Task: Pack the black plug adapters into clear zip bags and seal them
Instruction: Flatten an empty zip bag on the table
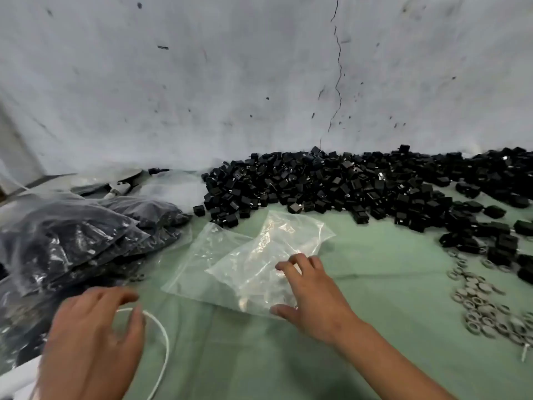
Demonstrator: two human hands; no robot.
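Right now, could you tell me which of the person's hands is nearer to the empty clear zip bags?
Right. The right hand rests on the empty clear zip bags, fingers spread over their near edge. The left hand hovers apart from them, to their left, above a white cord.

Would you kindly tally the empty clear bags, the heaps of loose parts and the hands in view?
Empty clear plastic zip bags: 2
Heap of loose black plug adapters: 1
Heap of small grey rings: 1
Hands: 2, left, right
Total: 6
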